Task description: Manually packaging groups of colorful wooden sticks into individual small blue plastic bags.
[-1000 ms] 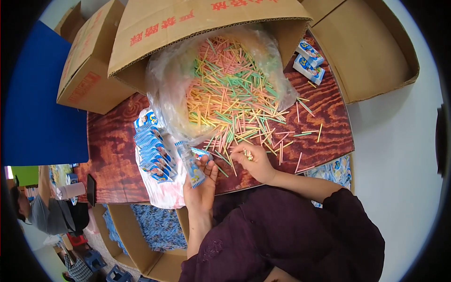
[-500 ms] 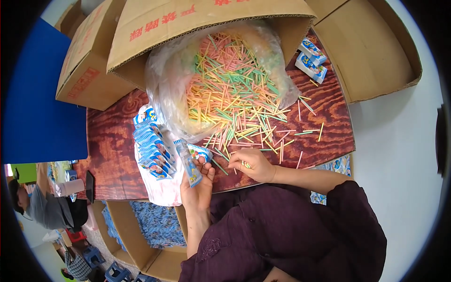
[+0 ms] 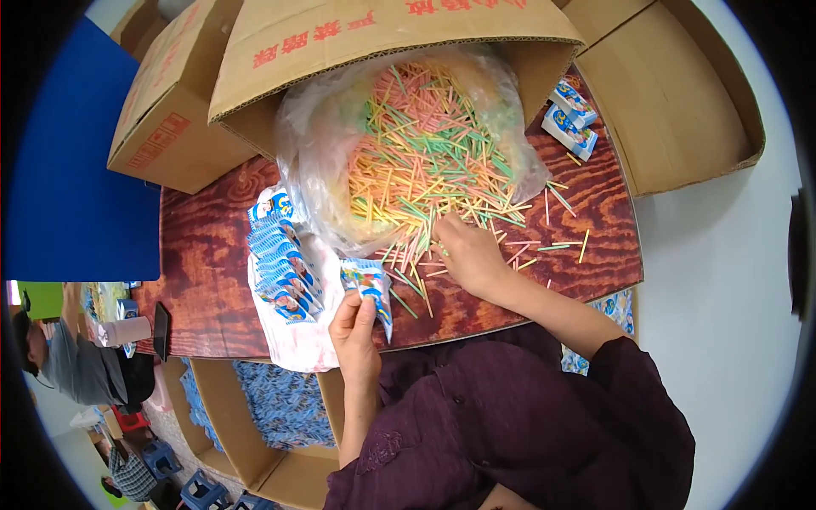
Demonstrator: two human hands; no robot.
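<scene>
My left hand pinches a small blue-and-white printed packet between thumb and fingers, just off the near edge of the table. At the near side of a heap of thin pink, yellow and green sticks, my right hand has its fingers curled down among the loose ones. Pale stick ends show under its fingers; how many it grips is hidden. The heap spills from a clear plastic bag inside a tipped cardboard box. Left of the bag, a row of similar packets lies on a white cloth.
Two packets lie at the table's right, beside an open carton. Another carton stands at left. Below the table edge, a box holds many blue packets. A person sits far left, near a pinkish cup.
My right hand has moved up and forward from the near table edge to the stick heap. In my left hand, a printed packet now faces up where a narrow, partly clear one was.
</scene>
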